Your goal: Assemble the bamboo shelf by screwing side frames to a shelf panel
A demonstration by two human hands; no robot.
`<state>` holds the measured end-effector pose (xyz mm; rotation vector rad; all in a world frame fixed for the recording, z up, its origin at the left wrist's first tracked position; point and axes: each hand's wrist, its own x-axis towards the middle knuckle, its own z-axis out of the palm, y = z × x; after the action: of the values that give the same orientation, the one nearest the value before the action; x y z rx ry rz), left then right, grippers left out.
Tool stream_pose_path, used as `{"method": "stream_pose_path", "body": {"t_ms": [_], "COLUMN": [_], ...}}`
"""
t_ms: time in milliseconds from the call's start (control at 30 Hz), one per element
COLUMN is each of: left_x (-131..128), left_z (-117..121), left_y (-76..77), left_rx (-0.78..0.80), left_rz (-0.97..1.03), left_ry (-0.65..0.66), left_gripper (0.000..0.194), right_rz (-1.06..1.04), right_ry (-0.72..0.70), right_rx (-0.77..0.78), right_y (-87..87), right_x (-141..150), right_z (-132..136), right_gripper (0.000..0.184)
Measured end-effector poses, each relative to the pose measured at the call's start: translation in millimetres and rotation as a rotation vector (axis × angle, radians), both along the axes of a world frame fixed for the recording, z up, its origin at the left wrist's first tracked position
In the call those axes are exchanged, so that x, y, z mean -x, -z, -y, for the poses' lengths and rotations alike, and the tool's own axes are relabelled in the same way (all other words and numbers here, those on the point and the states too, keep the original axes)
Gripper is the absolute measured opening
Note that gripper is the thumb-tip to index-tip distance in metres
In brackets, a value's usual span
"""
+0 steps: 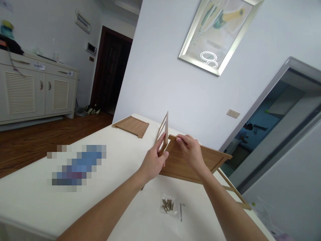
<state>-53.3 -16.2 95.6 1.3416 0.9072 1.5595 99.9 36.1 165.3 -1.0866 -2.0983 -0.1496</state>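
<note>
My left hand (pixel 153 162) is closed round a narrow wooden frame (pixel 166 124) that stands upright, seen nearly edge-on. Beside it, a wooden panel (pixel 175 164) with a raised border stands tilted on its long edge, one end close to the frame. The fingers of my right hand (pixel 192 152) pinch the panel's upper corner on that end. Whether a small part is also between those fingertips, I cannot tell. Nearer to me, a clear plastic bag of screws (pixel 168 205) lies on the white table (pixel 125 160), with an L-shaped hex key (pixel 181 214) to its right.
Another wooden panel (pixel 131 126) lies flat at the table's far left. A slatted wooden frame (pixel 235 190) rests along the right edge, partly behind my right forearm. A blurred blue item (pixel 84 162) is on the left. The wall (pixel 155 80) rises behind the table.
</note>
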Motion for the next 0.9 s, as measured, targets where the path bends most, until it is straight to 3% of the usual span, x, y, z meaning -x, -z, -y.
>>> {"method": "stream_pose_path", "body": {"t_ms": [467,733,900], "left_x": [-3.1,3.3,-4.0], "left_z": [-21.2,-28.9,-39.5], "left_y": [1.3,2.4,-4.8], "left_rx": [-0.047,-0.090,-0.099], "left_rz": [-0.015,-0.004,0.105], "left_ry": [-0.058,0.053,-0.081], "left_gripper": [0.072,0.081,0.073], "right_rz": [-0.040,-0.064,-0.061], "right_ry": [0.126,0.107,0.088], "right_rx": [-0.148,-0.118,-0.072], "right_y": [17.4,17.0,12.9], "right_x": [13.8,3.3,-0.2], "right_z": [-13.6,-24.5,-28.7], "right_gripper": [0.034,0.034,0.031]}}
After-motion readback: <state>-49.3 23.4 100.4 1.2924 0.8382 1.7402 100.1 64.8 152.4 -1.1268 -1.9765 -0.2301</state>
